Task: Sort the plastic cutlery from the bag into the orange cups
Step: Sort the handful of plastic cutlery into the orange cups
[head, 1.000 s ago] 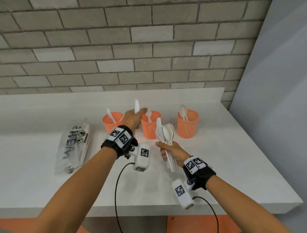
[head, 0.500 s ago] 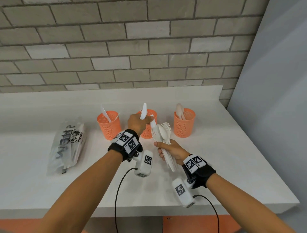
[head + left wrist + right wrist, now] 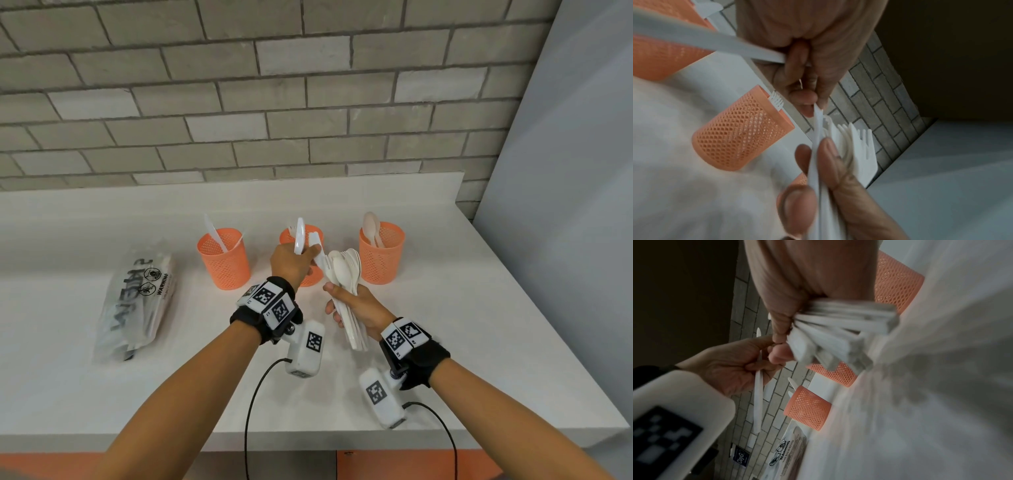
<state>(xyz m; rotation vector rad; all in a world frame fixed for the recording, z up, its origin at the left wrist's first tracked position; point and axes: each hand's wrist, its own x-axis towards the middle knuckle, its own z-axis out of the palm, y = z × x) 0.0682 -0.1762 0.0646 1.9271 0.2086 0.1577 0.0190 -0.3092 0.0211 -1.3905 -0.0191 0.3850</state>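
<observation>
Three orange mesh cups stand in a row: the left cup (image 3: pixel 224 260) holds knives, the middle cup (image 3: pixel 310 233) forks, the right cup (image 3: pixel 382 255) spoons. My left hand (image 3: pixel 308 255) holds a white plastic knife (image 3: pixel 300 236) upright in front of the middle cup. Its fingertips (image 3: pixel 807 100) also pinch the top of a piece in the bundle of white cutlery (image 3: pixel 344 274). My right hand (image 3: pixel 337 305) grips that bundle by its handles (image 3: pixel 840 331), just right of the left hand. The near-empty clear bag (image 3: pixel 137 301) lies flat at the left.
The white counter (image 3: pixel 445 335) ends at a front edge near my arms and a right edge by a grey wall (image 3: pixel 565 205). A brick wall (image 3: pixel 239 102) stands behind the cups. Cables hang from both wrist cameras over the front edge.
My left hand, still holding the knife, has moved right from near the left cup to the top of the bundle. The right hand has kept its grip and barely shifted.
</observation>
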